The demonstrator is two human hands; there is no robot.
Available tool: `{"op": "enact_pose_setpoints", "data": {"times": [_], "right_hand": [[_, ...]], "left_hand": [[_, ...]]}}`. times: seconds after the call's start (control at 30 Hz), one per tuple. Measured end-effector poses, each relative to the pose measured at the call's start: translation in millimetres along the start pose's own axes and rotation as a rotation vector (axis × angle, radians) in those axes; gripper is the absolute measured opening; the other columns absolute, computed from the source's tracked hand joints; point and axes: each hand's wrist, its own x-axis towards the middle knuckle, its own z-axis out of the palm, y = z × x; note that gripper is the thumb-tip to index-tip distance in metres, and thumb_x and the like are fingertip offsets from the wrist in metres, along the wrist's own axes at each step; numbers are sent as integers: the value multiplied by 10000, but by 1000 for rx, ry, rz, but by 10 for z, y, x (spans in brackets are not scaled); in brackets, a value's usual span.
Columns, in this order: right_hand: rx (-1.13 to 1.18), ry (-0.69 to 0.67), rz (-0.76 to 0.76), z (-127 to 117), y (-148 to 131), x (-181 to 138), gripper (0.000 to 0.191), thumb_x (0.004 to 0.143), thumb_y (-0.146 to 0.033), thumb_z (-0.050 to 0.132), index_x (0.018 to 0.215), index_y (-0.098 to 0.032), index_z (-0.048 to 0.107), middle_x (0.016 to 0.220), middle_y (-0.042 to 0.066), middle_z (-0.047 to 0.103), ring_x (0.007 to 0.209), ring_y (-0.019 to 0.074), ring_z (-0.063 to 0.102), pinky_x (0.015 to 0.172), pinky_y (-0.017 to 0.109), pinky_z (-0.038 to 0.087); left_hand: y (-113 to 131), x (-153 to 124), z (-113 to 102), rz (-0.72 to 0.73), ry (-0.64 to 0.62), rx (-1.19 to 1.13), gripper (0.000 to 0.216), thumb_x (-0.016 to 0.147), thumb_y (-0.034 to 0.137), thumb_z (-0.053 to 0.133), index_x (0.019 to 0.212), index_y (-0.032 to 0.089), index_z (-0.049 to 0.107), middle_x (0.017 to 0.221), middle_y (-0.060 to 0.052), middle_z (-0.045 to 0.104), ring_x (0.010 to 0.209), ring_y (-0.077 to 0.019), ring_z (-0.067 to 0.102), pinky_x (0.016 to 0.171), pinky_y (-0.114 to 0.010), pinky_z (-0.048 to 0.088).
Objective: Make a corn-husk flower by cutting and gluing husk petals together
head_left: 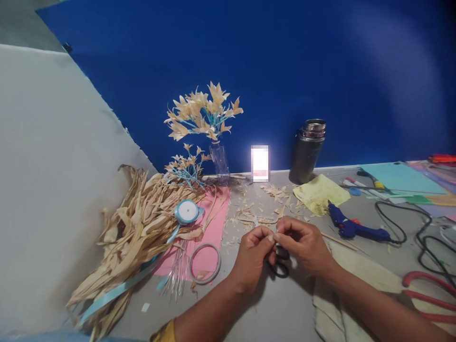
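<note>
My left hand (252, 252) and my right hand (305, 243) meet at the table's middle, fingertips pinched together on a small pale strip of dried husk (275, 235). Black-handled scissors (280, 265) lie on the table just under and between the hands. A heap of dried corn husks (135, 228) lies to the left, with a light blue ribbon spool (187, 211) on it. Husk scraps (252, 216) are scattered just beyond the hands.
A clear bottle (220, 161) holds husk flowers (203, 114) at the back. A metal flask (307, 151), a glowing phone (260, 163), a yellow cloth (320, 194), a blue glue gun (351, 227) with black cables (423, 237), pink paper (210, 232), a tape ring (204, 263) and coloured sheets (402, 178) surround the hands.
</note>
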Motion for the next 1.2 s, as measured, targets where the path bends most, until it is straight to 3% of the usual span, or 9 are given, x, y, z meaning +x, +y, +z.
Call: {"op": "enact_pose_setpoints", "data": {"times": [0.23,0.53,0.67,0.77,0.87,0.97,1.07,1.2], "right_hand": [[-104,-5,-123,-52,-19,57,204,787,-304,734,624,-212,654,675,18,638,656,180,587,628,293,462],[-135,-183,-198,-135,104,120,142,803,-251,754,669,-206,737,642,9,652,640,157,603,613,262,440],[-146,-153,-210,-119,63,102,151,797,-237,743,652,-201,724,624,1,630,611,145,579,590,254,416],[-136,-85,-137,-79,17,57,172,775,-210,719,612,-197,666,617,-9,600,602,139,551,580,250,401],[-62,-1,-2,-39,4,21,176,759,-217,688,601,-197,611,642,-14,584,599,137,533,574,250,401],[23,43,103,-18,36,19,191,751,-263,688,603,-199,586,636,-21,564,584,136,510,563,251,399],[76,51,166,-13,76,35,216,757,-298,692,607,-203,569,610,-32,541,569,134,488,547,249,392],[56,80,131,-19,80,40,233,794,-318,697,622,-201,593,636,-25,568,594,139,521,567,246,418]], "left_hand": [[157,36,-93,13,-5,118,326,690,427,855,681,130,721,664,-32,582,655,-135,493,673,-269,381],[140,145,-242,-153,-135,61,317,624,385,895,703,116,747,696,-62,647,678,-154,543,694,-286,381],[130,144,-242,-180,-162,97,301,678,371,859,692,118,697,667,-52,631,665,-152,538,688,-283,377],[131,118,-187,-186,-198,107,305,773,403,777,703,147,629,635,-41,610,643,-157,534,691,-294,393],[165,90,-109,-95,-156,232,266,835,381,709,715,169,602,670,-32,590,662,-163,535,694,-296,410],[214,82,-54,128,-31,523,160,840,237,658,701,180,603,764,-35,588,747,-170,551,709,-279,408],[238,100,-36,295,-5,736,129,814,119,596,711,187,635,792,-33,594,769,-165,561,691,-261,404],[262,135,-26,321,39,748,138,807,137,612,706,188,692,771,-37,623,751,-165,584,685,-257,424]]}}
